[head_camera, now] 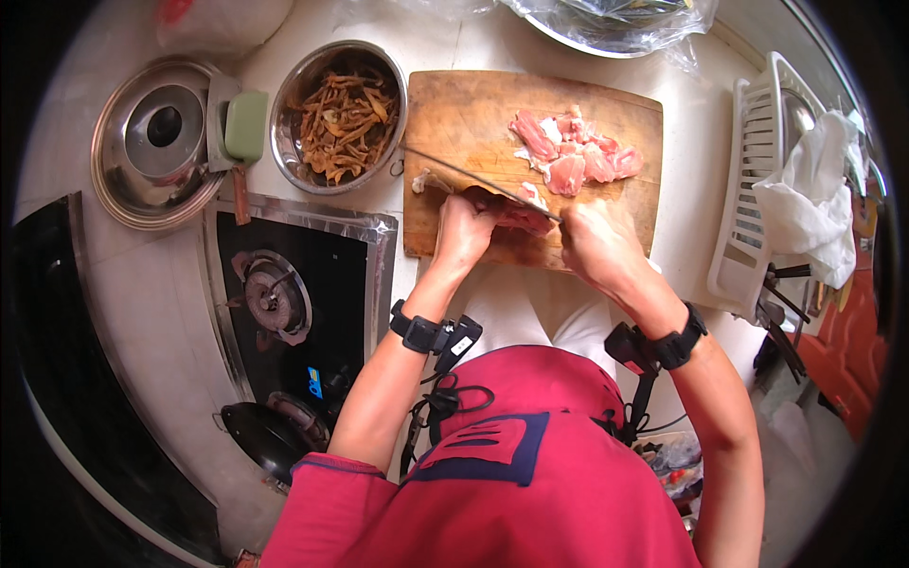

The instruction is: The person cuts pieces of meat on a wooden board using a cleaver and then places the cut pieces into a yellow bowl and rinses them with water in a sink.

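Observation:
My right hand [600, 241] grips the handle of a kitchen knife [483, 179], whose blade reaches left across the wooden cutting board [454, 106], spine up. Close behind the blade, on my side, my left hand [465, 224] holds a piece of raw meat [524, 219] down on the board; the blade partly hides its fingers. Cut chunks of raw pink meat [575, 153] lie in a heap on the board's right half. A small pale scrap [429, 182] rests at the board's left edge.
Left of the board stand a metal bowl [279, 153] of brown dried strips, a metal lid [165, 131], a cleaver [241, 195], a green block [246, 126] and a gas hob [341, 284]. A white plastic rack [738, 192] stands right; a plastic-covered bowl [589, 46] lies beyond.

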A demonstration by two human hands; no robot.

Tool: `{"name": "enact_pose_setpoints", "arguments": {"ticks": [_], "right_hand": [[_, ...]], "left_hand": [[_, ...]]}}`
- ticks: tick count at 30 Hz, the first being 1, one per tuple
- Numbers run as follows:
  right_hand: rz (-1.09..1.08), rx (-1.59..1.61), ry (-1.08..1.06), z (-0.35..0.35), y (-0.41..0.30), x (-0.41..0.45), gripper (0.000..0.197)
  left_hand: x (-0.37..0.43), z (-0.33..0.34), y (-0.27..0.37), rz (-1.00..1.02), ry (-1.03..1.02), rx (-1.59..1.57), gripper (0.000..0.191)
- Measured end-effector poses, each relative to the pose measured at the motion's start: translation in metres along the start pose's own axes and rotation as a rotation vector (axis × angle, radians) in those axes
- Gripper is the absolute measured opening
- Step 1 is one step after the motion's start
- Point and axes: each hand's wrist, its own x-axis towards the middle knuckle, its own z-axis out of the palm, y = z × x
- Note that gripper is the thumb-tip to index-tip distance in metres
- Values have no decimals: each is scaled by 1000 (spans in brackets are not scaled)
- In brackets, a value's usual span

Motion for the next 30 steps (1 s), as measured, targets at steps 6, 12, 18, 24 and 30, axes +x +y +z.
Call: {"name": "enact_pose_setpoints", "arguments": {"ticks": [6,12,18,24,30], "right_hand": [[191,179,69,-23,22,-39,12],[268,227,154,1,12,-83,4],[274,265,156,15,-5,-100,18],[139,53,143,18,-12,-99,13],[201,63,82,9,-6,-103,9]], "left_hand": [[-16,-10,17,-15,-69,53,20],[-27,6,6,-154,109,-8,25],[-32,10,30,-467,103,-243,20],[-38,19,21,-253,122,-33,12],[-47,38,41,-69,153,77,18]]}}
